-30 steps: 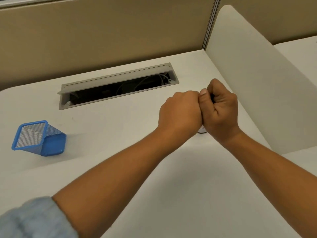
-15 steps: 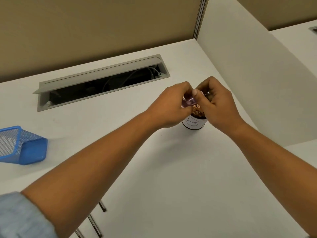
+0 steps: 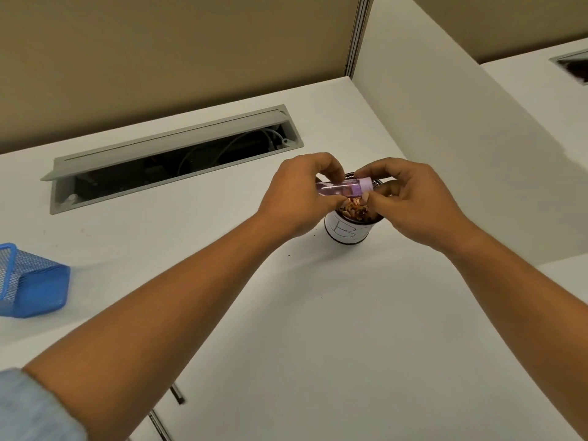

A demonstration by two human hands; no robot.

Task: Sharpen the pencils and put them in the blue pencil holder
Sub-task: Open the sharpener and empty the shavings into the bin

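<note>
A clear purple sharpener (image 3: pixel 343 188) with a lilac cap is held level over a small round cup (image 3: pixel 348 231) full of pencil shavings. My left hand (image 3: pixel 297 195) grips its clear body, and my right hand (image 3: pixel 410 198) pinches the capped end. Shavings drop from the sharpener into the cup. The blue mesh pencil holder (image 3: pixel 30 283) lies tipped on its side at the desk's left edge, cut off by the frame. Two pencil ends (image 3: pixel 176 394) show at the bottom, mostly hidden under my left forearm.
A grey cable hatch (image 3: pixel 171 155) stands open at the back of the white desk. A white divider panel (image 3: pixel 477 148) rises right behind the cup on the right. A beige partition wall closes the back.
The hands, first pressed fist to fist, have parted to show the purple sharpener, now held level over the cup with shavings falling. The view has tilted down and right.
</note>
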